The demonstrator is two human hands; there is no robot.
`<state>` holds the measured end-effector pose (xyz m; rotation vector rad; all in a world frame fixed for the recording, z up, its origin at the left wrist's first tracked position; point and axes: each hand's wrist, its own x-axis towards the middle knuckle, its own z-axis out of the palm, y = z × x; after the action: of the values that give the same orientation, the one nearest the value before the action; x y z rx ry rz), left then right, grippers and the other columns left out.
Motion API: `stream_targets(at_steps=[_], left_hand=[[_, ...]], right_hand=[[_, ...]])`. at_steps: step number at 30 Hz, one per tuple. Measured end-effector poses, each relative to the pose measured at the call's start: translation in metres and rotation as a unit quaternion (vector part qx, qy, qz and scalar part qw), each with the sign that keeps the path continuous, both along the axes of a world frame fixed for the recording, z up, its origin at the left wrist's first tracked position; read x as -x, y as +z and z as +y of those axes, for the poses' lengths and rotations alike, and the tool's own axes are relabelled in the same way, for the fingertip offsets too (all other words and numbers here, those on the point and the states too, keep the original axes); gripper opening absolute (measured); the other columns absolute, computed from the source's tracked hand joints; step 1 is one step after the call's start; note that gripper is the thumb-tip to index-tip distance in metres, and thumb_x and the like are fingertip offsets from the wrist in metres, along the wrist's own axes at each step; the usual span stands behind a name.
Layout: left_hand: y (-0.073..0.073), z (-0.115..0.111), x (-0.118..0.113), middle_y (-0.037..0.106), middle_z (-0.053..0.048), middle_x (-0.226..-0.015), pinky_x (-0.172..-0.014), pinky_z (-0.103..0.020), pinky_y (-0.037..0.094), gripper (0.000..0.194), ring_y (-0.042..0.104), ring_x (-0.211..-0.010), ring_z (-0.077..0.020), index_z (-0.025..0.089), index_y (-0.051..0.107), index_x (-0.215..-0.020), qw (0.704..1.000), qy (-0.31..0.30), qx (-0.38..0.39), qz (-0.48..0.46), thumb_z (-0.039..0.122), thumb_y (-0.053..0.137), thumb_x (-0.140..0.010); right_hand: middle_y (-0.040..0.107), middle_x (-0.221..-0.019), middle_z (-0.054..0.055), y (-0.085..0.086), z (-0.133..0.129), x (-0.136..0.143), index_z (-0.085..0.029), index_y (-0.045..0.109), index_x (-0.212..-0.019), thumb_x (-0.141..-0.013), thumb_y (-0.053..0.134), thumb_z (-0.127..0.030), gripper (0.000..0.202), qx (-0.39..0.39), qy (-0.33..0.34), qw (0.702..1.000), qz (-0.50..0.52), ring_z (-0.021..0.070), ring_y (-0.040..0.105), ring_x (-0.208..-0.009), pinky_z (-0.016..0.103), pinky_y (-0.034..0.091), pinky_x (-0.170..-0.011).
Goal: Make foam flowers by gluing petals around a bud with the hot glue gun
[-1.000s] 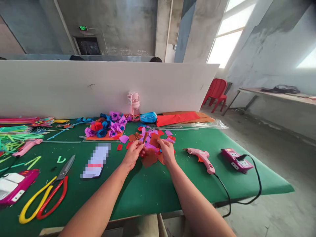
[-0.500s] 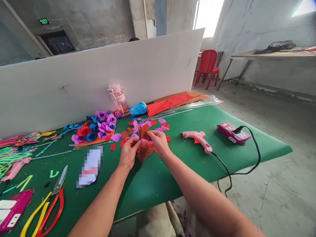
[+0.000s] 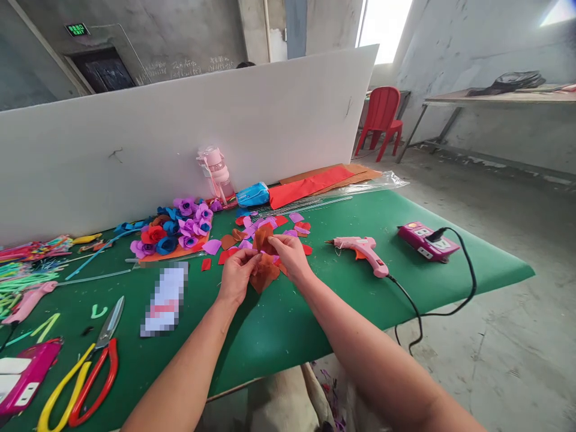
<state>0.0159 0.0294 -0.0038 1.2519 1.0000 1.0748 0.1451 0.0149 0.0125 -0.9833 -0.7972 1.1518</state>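
My left hand [image 3: 237,275] and my right hand [image 3: 291,258] meet over the green-covered table, fingers closed in pinches. Between them is a brown paper petal [image 3: 261,236], its upper part standing above the fingertips. A second brown paper piece [image 3: 264,277] shows just below the fingers; whether it is joined to the first is hidden. Around and behind the hands lie loose purple petals [image 3: 212,246], red petals [image 3: 227,255] and brown petals [image 3: 228,242]. Finished paper flowers [image 3: 189,228] in purple, blue and red are heaped to the left, apart from my hands.
A pink glue gun [image 3: 360,245] lies on the right, its cord running off the edge near a magenta power strip [image 3: 427,241]. Scissors [image 3: 96,366] with red and yellow handles lie front left. A white board [image 3: 180,132] stands behind a pink bottle [image 3: 216,171].
The upper part of the brown petal has spread wider between my fingers. Both hands stay nearly in place; the view has shifted slightly.
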Motion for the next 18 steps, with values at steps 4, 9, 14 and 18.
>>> stream_targets(at_steps=[4,9,14,18], left_hand=[[0.0024,-0.0004,-0.0008,0.050,0.005,-0.052,-0.044,-0.021,0.027,0.027,0.039,-0.046,-0.0063,0.016,0.063,-0.070,1.000,0.003,0.012,0.002,0.035,0.078,-0.060],[0.0027,-0.0004,-0.0013,0.052,0.005,-0.054,-0.045,-0.020,0.029,0.029,0.042,-0.046,-0.0060,0.015,0.063,-0.070,1.000,0.005,0.016,0.002,0.035,0.079,-0.058],[0.0029,-0.0004,-0.0013,0.053,0.005,-0.054,-0.046,-0.020,0.031,0.030,0.043,-0.046,-0.0060,0.015,0.064,-0.071,1.000,0.005,0.024,-0.002,0.035,0.080,-0.056],[0.0021,0.0000,-0.0009,0.052,0.005,-0.054,-0.045,-0.020,0.030,0.029,0.042,-0.046,-0.0060,0.015,0.064,-0.071,1.000,0.003,0.021,-0.005,0.036,0.079,-0.058]], right_hand=[[0.052,-0.053,-0.002,-0.0018,0.0002,-0.0003,-0.017,0.057,-0.052,-0.066,0.058,-0.038,0.026,-0.008,0.010,1.000,-0.008,0.0105,0.047,-0.054,0.024,0.040,-0.058],[0.055,-0.054,-0.001,-0.0022,0.0002,-0.0004,-0.017,0.060,-0.054,-0.068,0.057,-0.036,0.025,-0.021,0.022,1.000,-0.001,0.0118,0.050,-0.057,0.025,0.042,-0.061],[0.059,-0.056,0.000,-0.0024,0.0001,-0.0001,-0.016,0.064,-0.057,-0.068,0.059,-0.035,0.022,-0.025,0.025,0.999,0.019,0.0121,0.053,-0.058,0.025,0.044,-0.064],[0.061,-0.058,0.001,-0.0035,0.0009,0.0001,-0.016,0.063,-0.056,-0.068,0.060,-0.036,0.023,-0.030,0.023,0.999,0.021,0.0135,0.055,-0.060,0.027,0.046,-0.065]])
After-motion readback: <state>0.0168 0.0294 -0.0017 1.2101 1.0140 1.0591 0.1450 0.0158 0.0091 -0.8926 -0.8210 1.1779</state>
